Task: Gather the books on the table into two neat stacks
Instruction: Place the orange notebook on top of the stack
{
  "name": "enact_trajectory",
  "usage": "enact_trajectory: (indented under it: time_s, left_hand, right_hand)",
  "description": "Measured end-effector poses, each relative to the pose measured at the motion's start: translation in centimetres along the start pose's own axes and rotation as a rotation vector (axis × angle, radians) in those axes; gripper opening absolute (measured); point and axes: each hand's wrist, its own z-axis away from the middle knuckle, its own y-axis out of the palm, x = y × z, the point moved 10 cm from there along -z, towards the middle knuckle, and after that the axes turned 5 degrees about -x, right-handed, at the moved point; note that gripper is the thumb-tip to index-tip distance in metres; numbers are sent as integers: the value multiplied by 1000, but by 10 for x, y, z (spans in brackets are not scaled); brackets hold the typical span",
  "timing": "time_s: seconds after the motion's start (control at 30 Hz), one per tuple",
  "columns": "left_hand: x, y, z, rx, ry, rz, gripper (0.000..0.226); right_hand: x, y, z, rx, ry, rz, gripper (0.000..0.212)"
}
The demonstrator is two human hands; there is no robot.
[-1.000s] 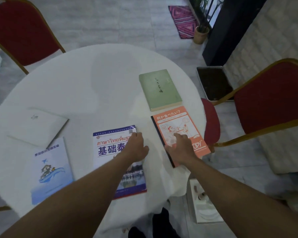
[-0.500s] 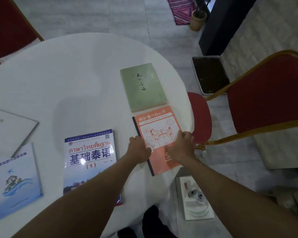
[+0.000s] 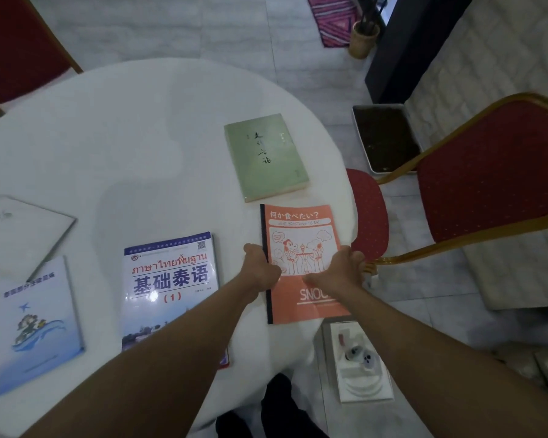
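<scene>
On the round white table [image 3: 133, 128], the left hand [image 3: 261, 270] and right hand [image 3: 337, 270] hold the flat orange paper book [image 3: 301, 226] by its two sides. A green book [image 3: 264, 156] lies just behind the orange book. A shiny blue-and-white book [image 3: 171, 279] lies left of it.

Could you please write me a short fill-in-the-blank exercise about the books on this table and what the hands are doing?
1. Both hands grip the ____ book, the left hand at its spine edge and the right hand at its opposite edge.
2. The book lying just beyond it is ____.
3. The chair beside the table has ____ upholstery.
4. The number of books lying on the table is ____.

Missing words: orange; green; red; five
</scene>
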Motion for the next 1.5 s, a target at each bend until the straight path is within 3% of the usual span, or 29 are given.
enact_trajectory:
  time_s: [0.13,0.33,0.4,0.57,0.7,1.1,1.23,1.5]
  left_hand:
    - [1,-19,11,-1,64,-65,57]
    - [24,-82,22,-131,105,-114,62]
    - [35,-104,27,-160,112,-112,55]
    - [62,-152,42,-234,182,-151,48]
    - [79,-178,49,-249,291,-198,47]
    - [144,-223,50,-412,157,-528,48]
    - [153,-226,45,-399,110,-520,50]
    - [158,-222,35,-365,94,-546,61]
  right_hand:
    - [13,1,16,24,-34,-160,97]
    - [60,16,49,36,-161,-244,94]
    - [77,27,62,60,-194,-270,92]
    - [114,63,97,140,-266,-292,106]
    - [134,89,123,169,-296,-261,105]
    - [151,136,163,153,-337,-93,99]
    - [152,134,162,103,-343,36,93]
    - [151,150,152,211,-360,-64,91]
